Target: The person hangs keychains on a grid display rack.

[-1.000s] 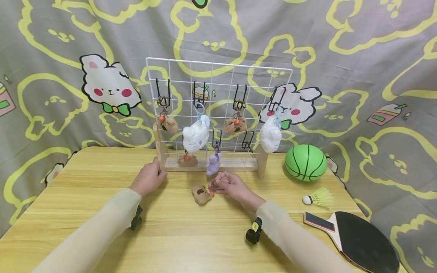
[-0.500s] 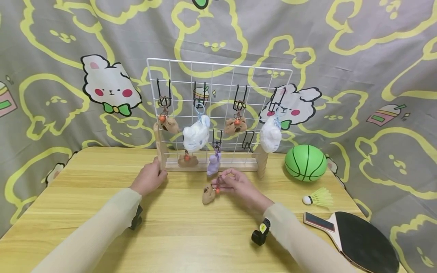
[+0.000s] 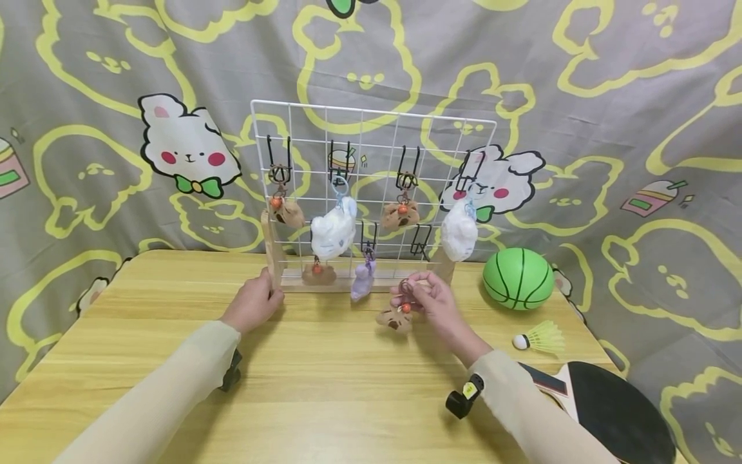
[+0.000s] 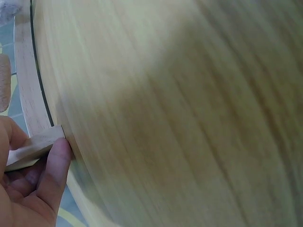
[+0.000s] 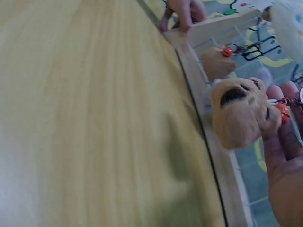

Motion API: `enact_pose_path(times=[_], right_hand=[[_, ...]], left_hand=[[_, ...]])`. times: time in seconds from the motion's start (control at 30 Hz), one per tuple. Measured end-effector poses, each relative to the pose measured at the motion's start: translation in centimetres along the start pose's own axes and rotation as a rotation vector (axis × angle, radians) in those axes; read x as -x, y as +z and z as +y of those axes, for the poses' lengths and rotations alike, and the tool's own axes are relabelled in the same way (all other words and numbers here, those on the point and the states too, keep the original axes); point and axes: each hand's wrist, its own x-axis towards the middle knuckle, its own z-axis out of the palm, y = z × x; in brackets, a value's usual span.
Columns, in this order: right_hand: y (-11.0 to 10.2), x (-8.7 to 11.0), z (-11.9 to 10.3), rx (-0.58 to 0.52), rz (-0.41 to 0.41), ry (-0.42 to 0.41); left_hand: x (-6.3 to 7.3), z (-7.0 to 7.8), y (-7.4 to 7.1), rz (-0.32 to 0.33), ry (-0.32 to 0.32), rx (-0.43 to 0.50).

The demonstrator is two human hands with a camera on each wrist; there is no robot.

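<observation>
Between its thumb and fingers my right hand (image 3: pixel 435 301) pinches the ring of a brown plush keychain (image 3: pixel 395 319) with an orange bell. The plush hangs above the table, in front of the rack's lower right; the right wrist view shows its dark snout (image 5: pixel 233 96). My left hand (image 3: pixel 252 303) grips the wooden left foot (image 4: pixel 40 144) of a white wire grid rack (image 3: pixel 371 109). Black hooks on the grid carry brown plush keychains (image 3: pixel 401 215), white plush keychains (image 3: pixel 333 232) and a purple plush keychain (image 3: pixel 362 281). A lower-right hook (image 3: pixel 420 240) holds no keychain.
On the right of the wooden table (image 3: pixel 324 399) lie a green ball (image 3: pixel 518 278), a yellow shuttlecock (image 3: pixel 542 338) and a black table tennis paddle (image 3: pixel 623 412), partly behind my right sleeve. A patterned grey curtain (image 3: pixel 191 38) hangs behind the rack.
My right hand has moved right and up with the brown plush keychain, which has lifted off the table. The left hand has stayed on the rack's foot.
</observation>
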Motion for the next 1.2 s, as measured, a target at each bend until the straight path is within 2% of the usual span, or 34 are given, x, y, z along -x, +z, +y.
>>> enact_pose_path(times=[0.13,0.33,0.57,0.87,1.2], right_hand=[[-0.5,0.0,-0.7,-0.014,0.092,-0.021],[-1.0,-0.1,-1.2,0.023,0.193,-0.074],[-1.0,-0.8,-1.5,-0.003,0.228,-0.139],[-1.0,-1.8,-1.1,-0.002,0.263,-0.086],[-1.5,-2.6,-0.6,0.077,0.307,-0.049]], left_hand=[[0.1,-0.1,0.0,0.001,0.001,-0.001],[0.3,-0.2,0.0,0.002,0.006,0.008],[0.2,-0.3,0.0,0.0,0.006,0.007],[0.1,-0.1,-0.1,-0.002,0.006,0.007],[0.0,-0.1,-0.1,0.004,0.007,0.01]])
